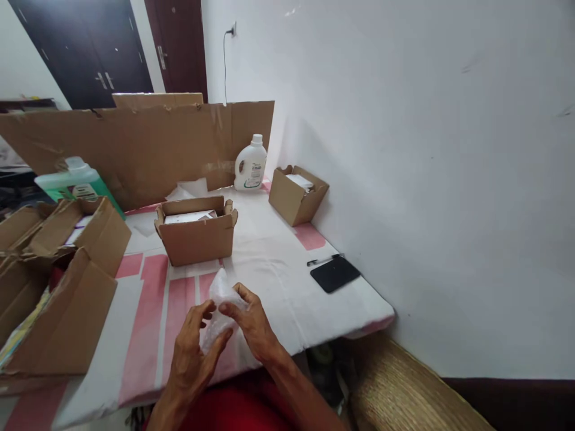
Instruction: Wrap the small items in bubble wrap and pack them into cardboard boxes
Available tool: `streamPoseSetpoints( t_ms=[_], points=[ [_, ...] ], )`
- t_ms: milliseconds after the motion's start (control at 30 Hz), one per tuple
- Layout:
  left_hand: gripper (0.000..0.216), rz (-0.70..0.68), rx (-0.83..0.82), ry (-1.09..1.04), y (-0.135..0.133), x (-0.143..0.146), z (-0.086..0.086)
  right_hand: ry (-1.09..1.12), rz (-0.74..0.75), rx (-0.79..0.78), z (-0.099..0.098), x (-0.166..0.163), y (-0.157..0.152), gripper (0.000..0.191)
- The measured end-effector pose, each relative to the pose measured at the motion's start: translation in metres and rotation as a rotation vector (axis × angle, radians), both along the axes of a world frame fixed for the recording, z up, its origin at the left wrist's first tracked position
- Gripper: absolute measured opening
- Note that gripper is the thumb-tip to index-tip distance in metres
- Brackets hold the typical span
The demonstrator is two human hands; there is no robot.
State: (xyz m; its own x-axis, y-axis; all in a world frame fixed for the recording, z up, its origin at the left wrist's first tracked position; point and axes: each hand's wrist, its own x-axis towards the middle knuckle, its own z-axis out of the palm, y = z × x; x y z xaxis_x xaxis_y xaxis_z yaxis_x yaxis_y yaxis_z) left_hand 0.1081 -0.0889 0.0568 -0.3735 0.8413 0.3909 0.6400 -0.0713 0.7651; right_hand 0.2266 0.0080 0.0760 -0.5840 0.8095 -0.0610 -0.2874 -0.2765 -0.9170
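Both my hands hold a small clear plastic bag (221, 302) just above the near edge of the table (278, 281). My left hand (193, 353) grips its lower part with curled fingers. From the right, my right hand (254, 323) pinches the bag's upper side. What the bag contains I cannot make out. An open cardboard box (197, 239) with white items inside stands just beyond my hands.
Large open cartons (58, 281) fill the left side, with a green bottle (76, 182) behind. A white jug (250, 164) and a small box (296, 197) stand by the wall. A black pad (335, 273) and a pen (323, 260) lie at right. A cardboard sheet (135, 143) stands at the back.
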Motion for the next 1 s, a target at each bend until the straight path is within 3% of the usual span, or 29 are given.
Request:
streamPoseSetpoints(
  t_ms=[100, 267, 367, 567, 800, 1000],
  points=[
    [0.042, 0.04, -0.117, -0.22, -0.012, -0.011, -0.002, 0.039, 0.116, -0.004, -0.006, 0.005, -0.007, 0.038],
    [0.045, 0.054, -0.25, -0.441, -0.021, -0.026, 0.0, 0.087, 0.153, -0.118, -0.016, 0.013, -0.006, 0.036],
    [0.041, 0.087, -0.293, -0.426, -0.026, -0.042, 0.003, 0.012, 0.148, -0.062, -0.014, 0.023, 0.006, 0.034],
    [0.047, 0.31, -0.322, -0.432, -0.04, -0.086, 0.023, -0.273, 0.273, 0.184, 0.004, 0.048, 0.039, 0.025],
    [0.048, 0.249, -0.328, -0.329, -0.044, -0.108, 0.049, -0.379, 0.497, 0.188, 0.018, 0.061, 0.054, 0.036],
    [0.055, 0.344, -0.329, -0.301, -0.049, -0.118, 0.044, -0.285, 0.531, 0.188, 0.015, 0.069, 0.06, 0.043]
  ],
)
